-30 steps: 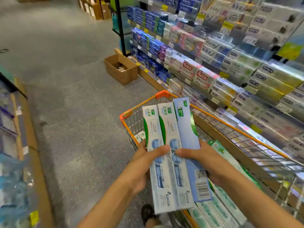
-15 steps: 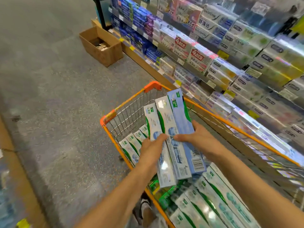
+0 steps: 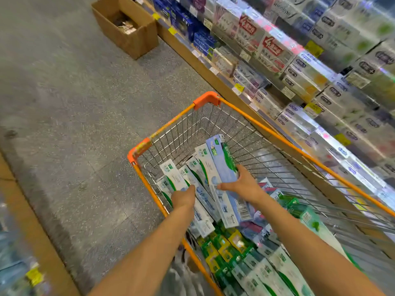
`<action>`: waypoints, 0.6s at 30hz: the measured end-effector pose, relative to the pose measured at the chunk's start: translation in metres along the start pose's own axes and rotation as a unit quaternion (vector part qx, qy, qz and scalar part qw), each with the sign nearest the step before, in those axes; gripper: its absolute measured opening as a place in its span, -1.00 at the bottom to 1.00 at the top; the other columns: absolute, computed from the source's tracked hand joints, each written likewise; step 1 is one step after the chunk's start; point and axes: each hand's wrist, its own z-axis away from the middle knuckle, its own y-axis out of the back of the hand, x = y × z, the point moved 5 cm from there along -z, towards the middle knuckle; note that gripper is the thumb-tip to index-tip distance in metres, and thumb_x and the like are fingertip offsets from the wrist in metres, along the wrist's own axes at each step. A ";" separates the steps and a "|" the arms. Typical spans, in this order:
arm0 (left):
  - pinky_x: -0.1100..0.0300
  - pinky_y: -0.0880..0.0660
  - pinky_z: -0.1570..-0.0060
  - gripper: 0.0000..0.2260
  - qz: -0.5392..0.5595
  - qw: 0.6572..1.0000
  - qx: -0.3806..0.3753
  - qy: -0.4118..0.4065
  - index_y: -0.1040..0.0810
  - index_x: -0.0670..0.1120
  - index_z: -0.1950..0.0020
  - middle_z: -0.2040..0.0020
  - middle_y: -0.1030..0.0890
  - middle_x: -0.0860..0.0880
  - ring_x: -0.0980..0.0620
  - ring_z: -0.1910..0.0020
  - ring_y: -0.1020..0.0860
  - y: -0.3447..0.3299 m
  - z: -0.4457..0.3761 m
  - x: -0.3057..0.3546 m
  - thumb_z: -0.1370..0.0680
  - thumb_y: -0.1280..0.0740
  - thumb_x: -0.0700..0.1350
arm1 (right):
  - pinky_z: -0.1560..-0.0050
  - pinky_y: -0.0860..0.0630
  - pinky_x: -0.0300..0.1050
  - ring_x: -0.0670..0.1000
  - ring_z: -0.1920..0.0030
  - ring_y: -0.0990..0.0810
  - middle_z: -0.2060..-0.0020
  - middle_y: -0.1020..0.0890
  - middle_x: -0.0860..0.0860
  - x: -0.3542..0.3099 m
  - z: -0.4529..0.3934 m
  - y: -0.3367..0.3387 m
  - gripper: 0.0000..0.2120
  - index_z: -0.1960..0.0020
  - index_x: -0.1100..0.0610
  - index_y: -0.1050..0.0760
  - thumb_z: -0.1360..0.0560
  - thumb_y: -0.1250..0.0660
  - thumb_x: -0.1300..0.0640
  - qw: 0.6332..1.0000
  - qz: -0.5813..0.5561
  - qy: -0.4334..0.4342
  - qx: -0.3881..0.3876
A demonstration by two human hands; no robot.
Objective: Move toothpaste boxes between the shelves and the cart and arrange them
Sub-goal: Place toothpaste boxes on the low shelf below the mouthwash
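Both hands down inside the cart. Right hand [image 3: 241, 184] wrapped round the blue toothpaste box [image 3: 224, 167], thumb across the near face, fingers curled at the far edge; same hold looks to take in the white toothpaste boxes [image 3: 203, 165] fanned alongside. Left hand [image 3: 183, 197] at 9 o'clock of the right, thumb laid on top of the leftmost white box, other fingers out of sight underneath; reads as gripping, not certain. Held bundle tilted, far ends pointing to 12 o'clock, sitting low in the basket at the front-left corner, just beside more white boxes already standing there.

Outward: cart [image 3: 277, 135], orange rim, wire walls, front end partly bare at 1 o'clock of the hands. Near end at 6 o'clock piled with green and yellow packs [image 3: 222, 246] and further white-and-green boxes [image 3: 284, 272]. Shelves [image 3: 299, 67] at 2 o'clock, rows full, no obvious gap visible. Cardboard carton [image 3: 128, 28] on the floor at 11 o'clock.

Progress, as judged: well under way, cart already loaded; this bundle about to be set down, not yet released. Squaring up against the neighbouring boxes left to do.

Against a second ago: bundle then held high over the cart rim, upright in front of the view; half a second ago level with the rim; now lowered among the stock. View pitched down accordingly, carton shifted toward the top edge.
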 end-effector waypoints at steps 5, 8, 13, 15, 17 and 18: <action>0.09 -0.38 0.23 -0.64 -0.090 0.995 0.016 0.045 -0.35 -0.32 -0.36 0.04 -0.49 -0.16 -0.03 0.32 -0.41 0.000 -0.016 -0.021 -0.64 -0.17 -0.12 | -0.32 -0.30 0.02 0.14 -0.41 -0.26 -0.44 -0.24 0.14 0.015 -0.019 -0.026 -0.15 -0.49 0.22 -0.05 -0.40 -0.50 0.12 0.999 0.011 -0.020 -0.025; 0.10 -0.38 0.17 -0.75 -0.140 0.989 0.036 0.044 -0.47 -0.27 0.03 0.26 -0.45 -0.13 -0.05 0.34 -0.41 0.003 -0.023 -0.027 -0.64 -0.18 -0.08 | -0.39 -0.25 0.05 0.13 -0.46 -0.19 -0.50 -0.15 0.12 0.017 -0.029 -0.040 -0.08 -0.52 0.21 0.01 -0.38 -0.51 0.10 0.998 0.023 -0.021 -0.051; 0.02 -0.46 -0.08 -0.73 -0.224 0.972 0.054 0.041 -0.48 -0.35 -0.18 -0.15 -0.54 -0.26 -0.20 -0.02 -0.52 0.008 -0.036 -0.023 -0.64 -0.16 -0.18 | -0.38 -0.28 0.05 0.15 -0.45 -0.21 -0.49 -0.16 0.13 0.024 -0.038 -0.050 -0.05 -0.53 0.18 0.05 -0.38 -0.51 0.10 0.994 0.072 -0.018 -0.079; 0.07 -0.42 -0.22 -0.64 -0.250 0.965 0.064 0.048 -0.29 -0.31 -0.42 -0.36 -0.41 -0.26 -0.19 -0.18 -0.48 0.009 -0.035 -0.021 -0.64 -0.12 -0.22 | -0.39 -0.25 0.04 0.15 -0.46 -0.19 -0.50 -0.15 0.13 0.027 -0.041 -0.051 -0.04 -0.53 0.19 0.06 -0.38 -0.51 0.11 0.993 0.079 -0.020 -0.082; 0.11 -0.42 -0.25 -0.54 -0.240 0.967 0.077 0.047 -0.09 -0.24 -0.52 -0.43 -0.32 -0.23 -0.15 -0.30 -0.43 0.009 -0.036 -0.021 -0.64 -0.10 -0.20 | -0.39 -0.25 0.05 0.15 -0.46 -0.19 -0.50 -0.14 0.13 0.029 -0.045 -0.052 -0.03 -0.53 0.19 0.07 -0.38 -0.51 0.11 0.993 0.076 -0.028 -0.082; 0.13 -0.46 -0.18 -0.51 -0.236 0.968 0.076 0.041 -0.04 -0.24 -0.53 -0.43 -0.31 -0.23 -0.14 -0.27 -0.45 0.009 -0.037 -0.021 -0.63 -0.11 -0.19 | -0.39 -0.25 0.05 0.15 -0.46 -0.19 -0.50 -0.15 0.13 0.030 -0.046 -0.053 -0.03 -0.53 0.19 0.07 -0.37 -0.51 0.11 0.994 0.073 -0.031 -0.081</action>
